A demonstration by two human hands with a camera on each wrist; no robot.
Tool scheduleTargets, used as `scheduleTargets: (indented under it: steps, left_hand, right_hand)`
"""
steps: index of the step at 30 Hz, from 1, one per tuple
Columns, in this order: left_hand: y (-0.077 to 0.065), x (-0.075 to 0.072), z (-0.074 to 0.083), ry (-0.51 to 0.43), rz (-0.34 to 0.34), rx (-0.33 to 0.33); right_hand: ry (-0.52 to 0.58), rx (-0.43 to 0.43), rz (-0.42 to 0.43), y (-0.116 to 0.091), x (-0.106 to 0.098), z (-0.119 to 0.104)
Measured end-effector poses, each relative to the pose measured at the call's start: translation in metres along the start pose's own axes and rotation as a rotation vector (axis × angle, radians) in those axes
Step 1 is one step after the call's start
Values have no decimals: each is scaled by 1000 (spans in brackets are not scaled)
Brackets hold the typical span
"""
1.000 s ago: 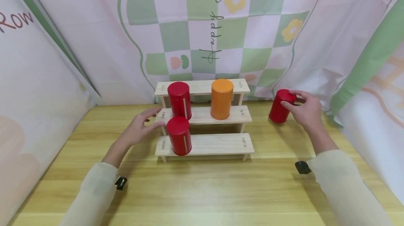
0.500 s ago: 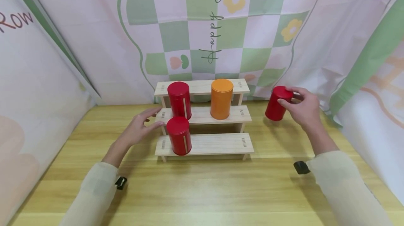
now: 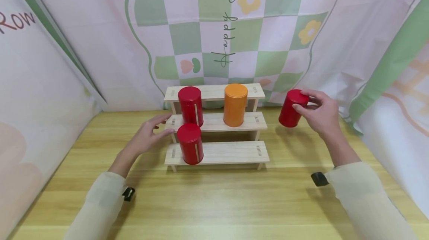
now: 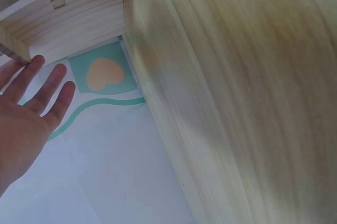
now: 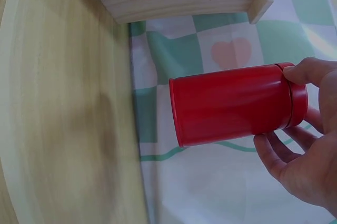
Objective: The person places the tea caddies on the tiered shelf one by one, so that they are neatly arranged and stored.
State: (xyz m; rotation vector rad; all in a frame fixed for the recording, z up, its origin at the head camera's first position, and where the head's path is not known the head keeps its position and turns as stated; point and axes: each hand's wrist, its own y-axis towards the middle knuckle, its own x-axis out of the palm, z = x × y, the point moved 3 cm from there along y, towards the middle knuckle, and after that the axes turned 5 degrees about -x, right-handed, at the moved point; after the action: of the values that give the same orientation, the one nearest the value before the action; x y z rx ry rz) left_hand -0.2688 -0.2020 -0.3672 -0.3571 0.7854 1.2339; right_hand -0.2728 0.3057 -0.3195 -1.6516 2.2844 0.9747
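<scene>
My right hand (image 3: pixel 320 115) grips a red tin (image 3: pixel 292 111) near its lid, to the right of a three-tier wooden stand (image 3: pixel 231 153). In the right wrist view the tin (image 5: pixel 231 105) is held clear of the tabletop, thumb on one side of the lid and fingers on the other. My left hand (image 3: pixel 147 134) has its fingers extended at the left end of the stand's middle tier, fingertips right at the board's edge. On that tier stand a second red tin (image 3: pixel 190 107) at the left and an orange tin (image 3: pixel 235 106) at the right. A third red tin (image 3: pixel 190 147) stands on the lowest tier's left end.
The stand rests on a wood-grain tabletop (image 3: pixel 214 202). A fabric backdrop (image 3: pixel 218 38) with green checks hangs close behind it, and white fabric (image 3: pixel 50 83) closes off the left side. More fabric (image 3: pixel 395 128) hangs on the right.
My right hand has lifted the red tin off the tabletop and moved it slightly left toward the stand. The left hand and the other tins have stayed where they were.
</scene>
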Motion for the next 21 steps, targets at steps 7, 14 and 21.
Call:
scheduleTargets:
  steps: [7, 14, 21]
  left_hand:
    - [0, 0, 0, -4, 0, 2]
    - [1, -1, 0, 6, 8, 12]
    - [1, -1, 0, 4, 4, -1]
  right_hand:
    - [24, -72, 35, -2, 0, -8]
    - [35, -142, 49, -4, 1, -20]
    - [51, -215, 49, -9, -1, -35]
